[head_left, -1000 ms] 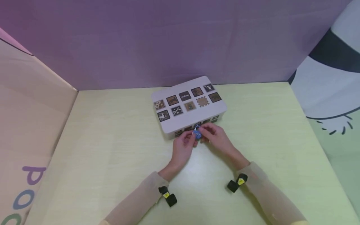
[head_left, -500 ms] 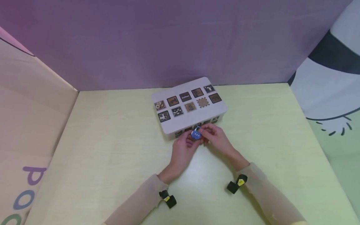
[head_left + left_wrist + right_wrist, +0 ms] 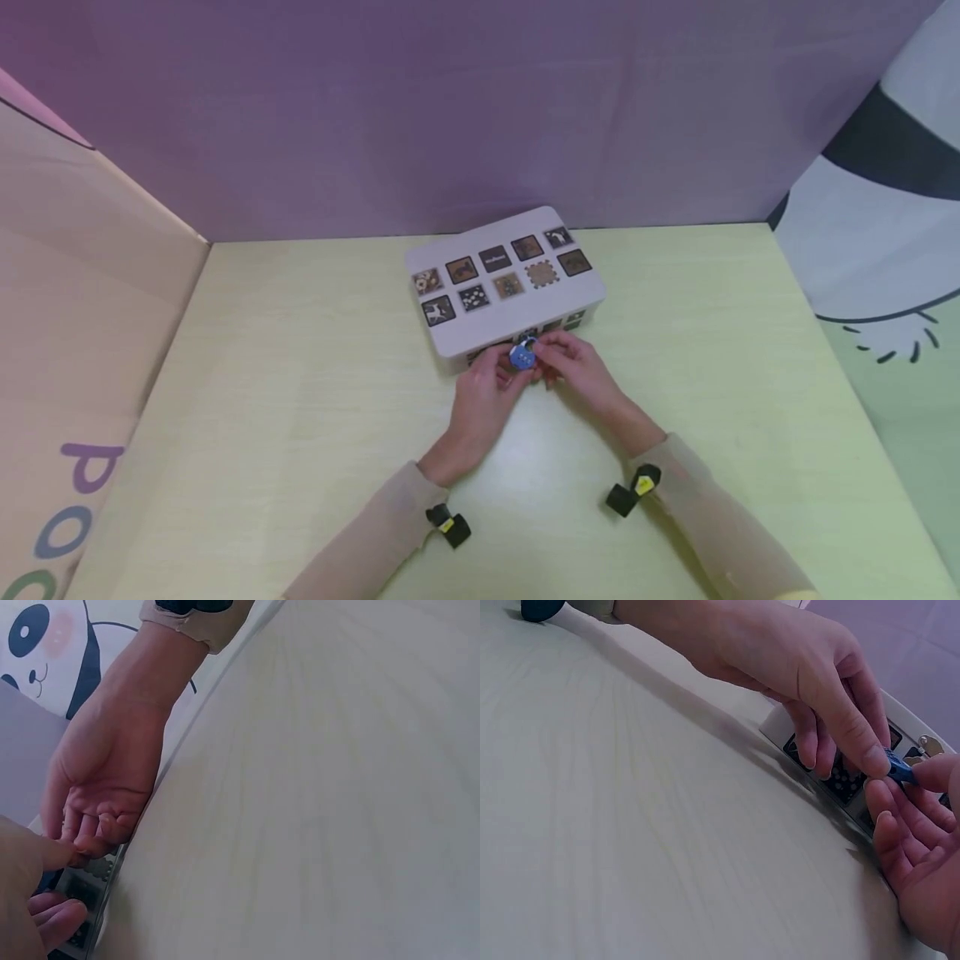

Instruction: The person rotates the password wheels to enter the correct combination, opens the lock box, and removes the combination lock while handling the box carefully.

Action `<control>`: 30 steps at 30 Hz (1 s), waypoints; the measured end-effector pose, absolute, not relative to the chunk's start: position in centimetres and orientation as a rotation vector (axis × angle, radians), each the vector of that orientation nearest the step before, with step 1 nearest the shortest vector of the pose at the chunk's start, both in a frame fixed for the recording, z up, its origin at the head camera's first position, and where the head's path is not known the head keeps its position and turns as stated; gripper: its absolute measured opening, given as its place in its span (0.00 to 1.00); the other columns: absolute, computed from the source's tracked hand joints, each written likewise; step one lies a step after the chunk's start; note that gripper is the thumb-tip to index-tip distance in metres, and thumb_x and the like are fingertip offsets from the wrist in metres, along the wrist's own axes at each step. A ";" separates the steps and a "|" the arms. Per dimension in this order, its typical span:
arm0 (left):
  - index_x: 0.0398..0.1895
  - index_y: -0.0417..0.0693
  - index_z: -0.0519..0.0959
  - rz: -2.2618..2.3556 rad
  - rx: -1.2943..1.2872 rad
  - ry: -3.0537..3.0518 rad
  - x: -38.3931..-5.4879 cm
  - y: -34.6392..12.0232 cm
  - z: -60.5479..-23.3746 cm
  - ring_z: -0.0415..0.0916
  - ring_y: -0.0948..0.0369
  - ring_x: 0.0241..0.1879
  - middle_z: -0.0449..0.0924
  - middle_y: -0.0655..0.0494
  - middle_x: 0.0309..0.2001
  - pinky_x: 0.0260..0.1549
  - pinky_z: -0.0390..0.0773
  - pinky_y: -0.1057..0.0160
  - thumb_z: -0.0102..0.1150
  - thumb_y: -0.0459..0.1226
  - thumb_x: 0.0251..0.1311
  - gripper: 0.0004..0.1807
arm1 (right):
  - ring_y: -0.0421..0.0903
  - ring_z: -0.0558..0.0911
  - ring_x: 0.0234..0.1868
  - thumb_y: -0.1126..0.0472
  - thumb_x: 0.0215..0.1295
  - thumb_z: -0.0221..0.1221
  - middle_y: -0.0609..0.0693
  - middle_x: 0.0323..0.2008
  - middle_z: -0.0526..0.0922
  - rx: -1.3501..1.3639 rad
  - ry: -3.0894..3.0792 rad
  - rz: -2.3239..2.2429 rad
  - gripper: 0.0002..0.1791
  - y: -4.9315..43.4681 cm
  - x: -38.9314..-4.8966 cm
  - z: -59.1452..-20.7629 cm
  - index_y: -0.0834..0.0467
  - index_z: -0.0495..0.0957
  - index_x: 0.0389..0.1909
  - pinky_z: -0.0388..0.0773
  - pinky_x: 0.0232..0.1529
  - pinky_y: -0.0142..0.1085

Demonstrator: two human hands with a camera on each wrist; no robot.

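A small blue padlock [image 3: 522, 357] with a metal shackle is at the front side of a white box [image 3: 491, 321] printed with dark square pictures. My left hand [image 3: 480, 400] pinches the padlock's body between thumb and finger; the right wrist view shows this left hand [image 3: 817, 679] from the side. From the right, my right hand [image 3: 573, 367] pinches the padlock near its shackle with thumb and forefinger. Close to the padlock, a metal latch [image 3: 928, 746] shows on the box. In the left wrist view the fingers mostly cover the padlock.
The box sits at the back of a pale wooden table [image 3: 315, 433], turned slightly, close to a purple backdrop [image 3: 420, 125]. Printed cloth panels [image 3: 75, 317] border the left and right sides. Small black cameras [image 3: 450, 527] are strapped at both wrists.
The padlock has shifted slightly to the left and turned so its blue face shows more fully. My left thumb has moved below the padlock; my right hand has barely moved.
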State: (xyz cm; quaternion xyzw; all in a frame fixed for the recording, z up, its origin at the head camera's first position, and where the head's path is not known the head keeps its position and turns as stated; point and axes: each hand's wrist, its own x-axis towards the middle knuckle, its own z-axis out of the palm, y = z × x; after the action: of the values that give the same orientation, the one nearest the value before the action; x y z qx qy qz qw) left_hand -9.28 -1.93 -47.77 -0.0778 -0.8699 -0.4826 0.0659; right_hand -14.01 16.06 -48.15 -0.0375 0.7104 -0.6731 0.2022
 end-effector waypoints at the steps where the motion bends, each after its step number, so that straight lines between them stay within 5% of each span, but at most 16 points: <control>1: 0.56 0.38 0.79 -1.443 -0.240 -2.625 -9.3 -1.9 -47.7 0.82 0.60 0.35 0.85 0.49 0.42 0.33 0.85 0.75 0.71 0.38 0.63 0.21 | 0.41 0.81 0.31 0.61 0.78 0.55 0.46 0.31 0.85 -0.109 1.976 -1.883 0.17 16.1 -14.0 -48.2 0.72 0.73 0.54 0.82 0.34 0.28; 30: 0.55 0.35 0.80 -1.262 -0.390 -2.592 -9.6 -2.3 -47.5 0.86 0.56 0.39 0.87 0.44 0.45 0.40 0.88 0.70 0.67 0.38 0.67 0.19 | 0.41 0.81 0.32 0.63 0.78 0.53 0.46 0.33 0.84 -0.102 1.917 -1.933 0.15 15.9 -14.0 -48.0 0.72 0.72 0.54 0.83 0.34 0.28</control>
State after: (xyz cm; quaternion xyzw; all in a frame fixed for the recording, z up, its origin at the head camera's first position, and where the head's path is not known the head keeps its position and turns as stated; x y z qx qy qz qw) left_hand -9.62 -2.31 -47.53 -0.1333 -0.8849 -0.4309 0.1162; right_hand -13.96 15.93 -48.04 -0.0366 0.6884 -0.6941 0.2073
